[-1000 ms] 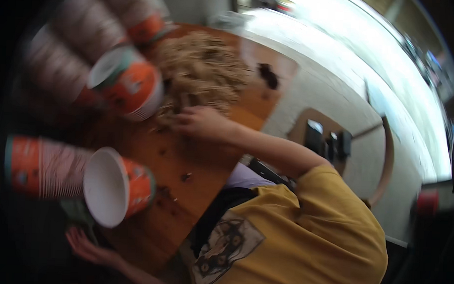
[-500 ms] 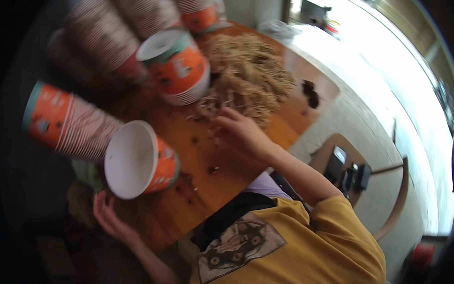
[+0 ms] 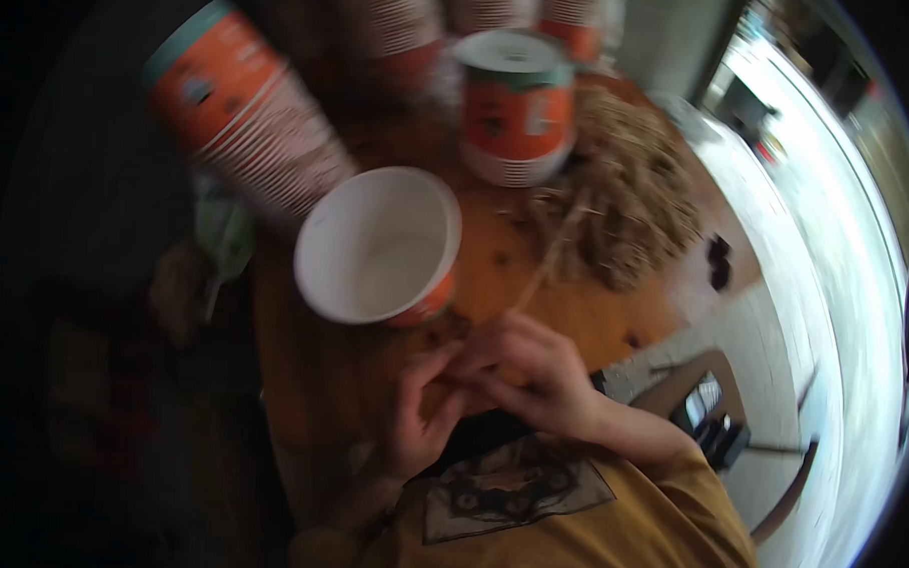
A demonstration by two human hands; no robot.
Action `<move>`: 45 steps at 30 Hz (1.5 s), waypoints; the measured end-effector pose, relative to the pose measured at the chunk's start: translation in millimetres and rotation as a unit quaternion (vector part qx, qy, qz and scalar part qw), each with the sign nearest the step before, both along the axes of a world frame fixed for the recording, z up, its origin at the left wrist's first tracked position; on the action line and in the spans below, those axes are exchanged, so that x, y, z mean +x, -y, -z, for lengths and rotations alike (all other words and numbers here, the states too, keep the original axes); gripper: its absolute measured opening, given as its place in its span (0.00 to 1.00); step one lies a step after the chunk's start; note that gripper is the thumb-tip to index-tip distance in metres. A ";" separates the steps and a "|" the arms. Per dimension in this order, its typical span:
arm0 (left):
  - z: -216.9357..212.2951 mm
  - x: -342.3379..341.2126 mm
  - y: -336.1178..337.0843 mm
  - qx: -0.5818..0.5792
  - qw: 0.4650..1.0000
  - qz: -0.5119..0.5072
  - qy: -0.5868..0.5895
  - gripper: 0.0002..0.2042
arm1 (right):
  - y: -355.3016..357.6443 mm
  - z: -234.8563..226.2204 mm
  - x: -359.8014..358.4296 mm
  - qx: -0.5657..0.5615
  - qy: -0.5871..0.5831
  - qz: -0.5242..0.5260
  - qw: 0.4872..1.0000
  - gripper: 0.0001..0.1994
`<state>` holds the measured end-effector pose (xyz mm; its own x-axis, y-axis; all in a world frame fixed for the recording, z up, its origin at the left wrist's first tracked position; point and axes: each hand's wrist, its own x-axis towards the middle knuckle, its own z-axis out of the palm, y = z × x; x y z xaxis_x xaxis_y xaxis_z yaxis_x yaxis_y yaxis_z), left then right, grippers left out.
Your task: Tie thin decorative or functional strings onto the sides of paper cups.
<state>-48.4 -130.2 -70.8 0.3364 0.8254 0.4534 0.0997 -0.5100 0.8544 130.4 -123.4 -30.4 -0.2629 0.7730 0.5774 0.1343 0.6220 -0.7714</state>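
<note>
In front of my body, my right hand (image 3: 527, 372) is closed on a thin tan cord (image 3: 554, 255). The cord slants up from its fingers toward a tangled pile of tan cords (image 3: 633, 190). My left hand (image 3: 425, 413) meets the right one, its fingers bent in toward the right fingertips; blur and overlap hide what it pinches, if anything. Just beyond both hands, a paper bucket (image 3: 439, 301), white inside and orange outside, lies tilted with its mouth toward me. Neither hand touches it.
A leaning stack of nested orange paper buckets (image 3: 250, 107) is at the left. An upturned bucket stack (image 3: 518, 106) stands beyond the cord pile, with wrapped stacks (image 3: 389, 21) behind. The wooden table (image 3: 316, 389) ends near my body. A phone (image 3: 704, 396) lies on a stool at right.
My view has turned, shifting the table's things up and right. My right hand has drawn back from the pile with a cord. My left hand has left the bucket's side and joined it.
</note>
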 end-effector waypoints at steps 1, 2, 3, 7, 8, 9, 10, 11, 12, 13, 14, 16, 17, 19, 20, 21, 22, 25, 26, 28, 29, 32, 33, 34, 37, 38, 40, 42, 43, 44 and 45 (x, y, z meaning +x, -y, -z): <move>0.2 -6.5 6.4 -0.037 0.998 -0.006 0.059 0.18 | -1.1 -0.7 -7.5 -0.018 0.009 0.004 1.000 0.08; 2.6 -4.5 2.4 -0.033 0.997 0.003 0.063 0.15 | -0.2 2.2 -7.3 -0.048 0.007 0.019 0.999 0.09; -0.8 -5.9 4.3 -0.027 0.998 -0.002 0.059 0.12 | 4.1 2.3 -10.4 -0.078 0.002 0.019 0.997 0.09; -15.1 -16.6 7.0 0.072 0.995 -0.059 -0.020 0.10 | 7.1 -2.6 -19.8 -0.183 -0.029 -0.026 0.982 0.12; -16.5 -17.4 7.6 0.081 0.995 -0.050 -0.002 0.10 | 6.1 -4.5 -20.7 -0.185 0.004 -0.024 0.982 0.10; -16.9 -19.6 9.6 0.092 0.993 -0.076 -0.005 0.10 | 4.5 -4.1 -23.7 -0.187 0.006 -0.033 0.982 0.10; -16.3 -22.9 13.0 0.091 0.992 -0.082 -0.005 0.10 | 3.7 -4.0 -25.9 -0.181 0.056 -0.033 0.981 0.09; -15.6 -24.2 14.4 0.098 0.989 -0.105 -0.017 0.09 | 2.3 -4.9 -24.4 -0.173 0.105 -0.025 0.979 0.08; -15.8 -25.7 15.4 0.106 0.986 -0.125 -0.027 0.08 | 0.9 -7.3 -24.8 -0.157 0.136 -0.025 0.978 0.07; -18.1 -30.0 16.1 0.123 0.981 -0.139 -0.055 0.09 | -0.3 -11.2 -27.4 -0.141 0.167 -0.022 0.976 0.06; -19.0 -35.2 16.9 0.140 0.976 -0.148 -0.080 0.09 | -0.1 -15.3 -31.5 -0.147 0.167 -0.033 0.974 0.06; -19.3 -39.3 15.4 0.135 0.977 -0.146 -0.077 0.09 | -1.9 -17.3 -31.4 -0.087 0.183 -0.043 0.978 0.06; -22.9 -41.8 16.1 0.121 0.978 -0.149 -0.078 0.09 | -2.3 -16.9 -31.9 -0.037 0.178 -0.048 0.982 0.07; -26.2 -48.4 7.1 0.096 0.984 -0.142 -0.057 0.09 | -2.6 -18.4 -27.3 -0.017 0.190 -0.033 0.981 0.07; -27.6 -53.9 1.0 0.112 0.982 -0.147 -0.047 0.08 | -2.6 -19.6 -25.0 0.003 0.201 -0.044 0.979 0.08; -25.6 -60.0 -3.3 0.086 0.984 -0.158 -0.015 0.08 | -0.7 -23.8 -20.7 0.004 0.197 -0.030 0.980 0.07; -30.1 -65.7 -11.3 0.114 0.976 -0.186 -0.020 0.07 | -1.7 -24.5 -16.4 0.004 0.197 -0.020 0.980 0.07; -54.0 -72.8 -39.8 0.210 0.939 -0.234 -0.139 0.08 | -6.8 -22.9 -7.5 -0.093 0.102 0.071 0.988 0.02; -61.3 -73.4 -49.0 0.245 0.918 -0.244 -0.195 0.09 | -9.1 -22.4 -5.9 -0.103 0.081 0.087 0.988 0.02; -60.9 -76.5 -78.2 0.185 0.940 -0.243 -0.153 0.11 | -16.4 -17.8 -0.2 -0.091 0.088 0.125 0.984 0.03; -66.5 -75.6 -89.1 0.138 0.951 -0.247 -0.123 0.11 | -18.8 -14.1 1.5 -0.091 0.085 0.130 0.984 0.03; -88.2 -53.3 -89.8 0.253 0.926 -0.190 -0.208 0.15 | -24.9 0.2 7.3 -0.133 0.029 0.146 0.980 0.04; -89.9 -41.1 -84.3 0.269 0.922 -0.137 -0.242 0.16 | -25.9 4.4 7.9 -0.135 0.025 0.156 0.978 0.04; -91.3 -25.1 -78.3 0.212 0.938 -0.100 -0.254 0.16 | -27.3 8.2 8.6 -0.167 0.006 0.160 0.973 0.04; -77.1 -3.2 -78.3 0.120 0.944 -0.038 -0.306 0.15 | -28.5 10.5 6.8 -0.200 -0.009 0.171 0.965 0.06; -75.7 -0.3 -80.9 0.121 0.943 -0.031 -0.308 0.15 | -29.0 10.6 7.3 -0.196 -0.007 0.177 0.965 0.06; -74.5 1.6 -86.7 -0.012 0.952 -0.002 -0.304 0.14 | -29.6 9.9 8.4 -0.192 -0.008 0.188 0.963 0.06; -76.3 -2.3 -90.0 -0.052 0.962 0.005 -0.266 0.13 | -31.8 7.4 9.2 -0.191 0.006 0.187 0.964 0.06; -79.8 -4.0 -89.9 -0.071 0.964 0.005 -0.256 0.13 | -32.7 6.0 9.5 -0.191 0.002 0.189 0.963 0.06; -81.3 -6.6 -90.3 -0.093 0.964 0.005 -0.251 0.14 | -32.7 4.6 8.9 -0.196 -0.026 0.167 0.966 0.06; -81.7 -8.7 -90.9 -0.099 0.966 0.008 -0.241 0.15 | -33.1 3.8 7.9 -0.200 -0.055 0.145 0.967 0.06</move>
<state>-57.1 -39.4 10.9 0.4824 0.8727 0.0756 0.5032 -0.3468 0.7916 138.3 -90.3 -34.2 0.0443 0.9725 0.2288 0.1622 0.2190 -0.9622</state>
